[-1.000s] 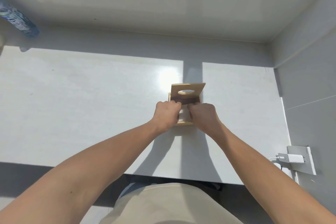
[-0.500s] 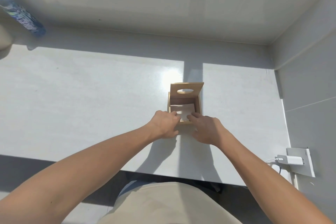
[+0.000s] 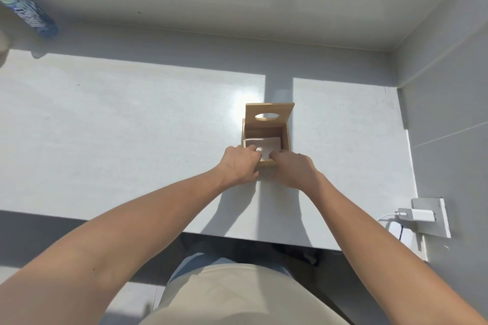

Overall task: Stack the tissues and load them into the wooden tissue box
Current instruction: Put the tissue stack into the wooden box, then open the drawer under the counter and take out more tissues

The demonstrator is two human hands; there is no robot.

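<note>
White tabletop (image 3: 132, 140), sun-lit, wedged into a grey wall corner — wooden tissue box (image 3: 286, 140) sits right of centre, closer to the near edge than to the back wall. Lid (image 3: 269, 116) is hinged up at the far side, oval slot facing me, so the top is open for loading. Tissues (image 3: 265, 144) lie flat inside, low in the box, white stack filling most of the floor. My left hand (image 3: 241, 166) and right hand (image 3: 293, 170) both sit at the near wall, fingers curled over its rim and dipping onto the near edge of the stack — looks like I'm pressing it down and squaring it, not gripping; can't tell if any sheet is actually pinched. Hands placed side by side to keep the pile level. Bottle (image 3: 26, 12) at the far-left corner, charger (image 3: 420, 215) plugged in past the right edge; neither matters. Loading seems basically done; closing the lid is the likely next step.
</note>
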